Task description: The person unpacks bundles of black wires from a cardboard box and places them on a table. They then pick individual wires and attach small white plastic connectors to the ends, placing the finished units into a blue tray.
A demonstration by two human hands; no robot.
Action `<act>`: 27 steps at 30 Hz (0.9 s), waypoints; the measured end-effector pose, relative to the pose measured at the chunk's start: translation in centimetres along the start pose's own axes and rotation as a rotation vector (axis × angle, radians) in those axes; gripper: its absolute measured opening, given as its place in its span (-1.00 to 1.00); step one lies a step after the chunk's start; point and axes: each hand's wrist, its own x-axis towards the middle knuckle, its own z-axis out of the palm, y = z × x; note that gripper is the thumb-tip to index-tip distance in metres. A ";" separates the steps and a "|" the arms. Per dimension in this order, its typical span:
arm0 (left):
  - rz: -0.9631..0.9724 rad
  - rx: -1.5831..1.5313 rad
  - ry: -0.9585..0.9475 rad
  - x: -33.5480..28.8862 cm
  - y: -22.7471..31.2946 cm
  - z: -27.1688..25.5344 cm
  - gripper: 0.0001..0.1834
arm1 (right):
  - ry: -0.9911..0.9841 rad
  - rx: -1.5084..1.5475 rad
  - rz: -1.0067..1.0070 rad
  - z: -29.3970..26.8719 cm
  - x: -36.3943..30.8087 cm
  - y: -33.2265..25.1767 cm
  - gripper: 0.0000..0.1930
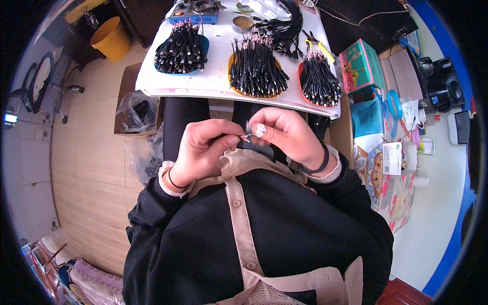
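Observation:
Above my lap, my left hand (pixel 207 150) is closed in a pinch on a thin black cable. Its stripped end, with red and white wires (pixel 245 138), sticks out toward the right. My right hand (pixel 287 136) meets it there, thumb and fingers pressed together at the wire tips; what lies between them is too small to make out. White tape wraps the right thumb. On the table beyond, short black cables stand bundled in a blue tray (pixel 204 46), an orange tray (pixel 231 71) and a red tray (pixel 302 86), their pinkish wire ends pointing away from me.
The white table (pixel 216 84) also bears yellow-handled cutters (pixel 325 51), a round tin (pixel 243 23), a blue device (pixel 194 16) and loose black cables (pixel 290 28). A green-and-red box (pixel 362 66) stands at right. A cardboard box (pixel 129 86) and yellow bin (pixel 111 38) are left.

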 end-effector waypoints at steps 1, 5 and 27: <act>-0.111 -0.175 0.032 -0.1 -0.2 0.1 -0.87 | 0.051 -0.168 -0.141 0.4 0.0 0.0 -0.76; -0.161 -0.452 0.036 0.2 -1.0 0.0 -0.91 | 0.161 -1.067 -0.776 0.4 0.1 -1.5 -0.74; -0.311 -0.960 -0.081 0.3 -1.1 0.6 -0.88 | 0.011 -0.711 -0.696 -0.3 1.0 -0.8 -0.81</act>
